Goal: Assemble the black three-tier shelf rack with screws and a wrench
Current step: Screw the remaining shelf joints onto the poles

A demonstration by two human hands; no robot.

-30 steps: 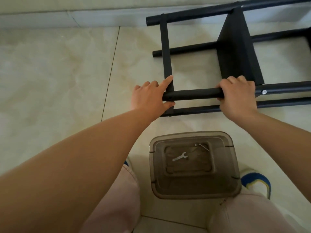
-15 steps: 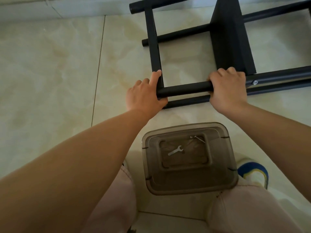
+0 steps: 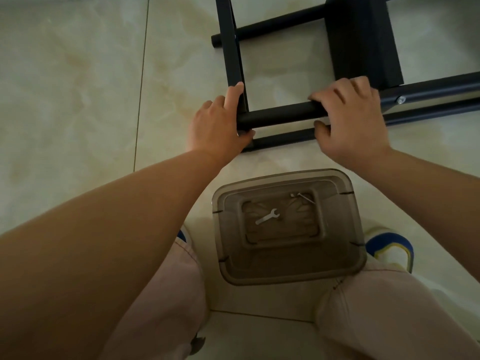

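Note:
The black shelf rack (image 3: pixel 281 19) lies on its side on the tiled floor at the upper right. My left hand (image 3: pixel 218 120) holds the end of its nearest raised tube (image 3: pixel 278 116), thumb under the tube and forefinger along the flat cross bar (image 3: pixel 232 48). My right hand (image 3: pixel 350 118) grips the same tube further right, fingers over it and thumb below. A black shelf panel (image 3: pixel 361 40) stands just beyond my right hand. A silver screw head (image 3: pixel 401 100) shows on the tube to the right. A small silver wrench (image 3: pixel 267 216) lies on the box lid.
A smoky transparent plastic box (image 3: pixel 335 258) sits upside down or lidded between my knees, with a loose screw (image 3: pixel 302 196) on top near the wrench. My shoes (image 3: pixel 389 245) flank it. A lower tube (image 3: pixel 283 139) of the rack rests on the floor near my hands.
The view has tilted down and closer, so the rack sits higher in the frame. My right thumb has come out from under the tube; both hands stay on the tube.

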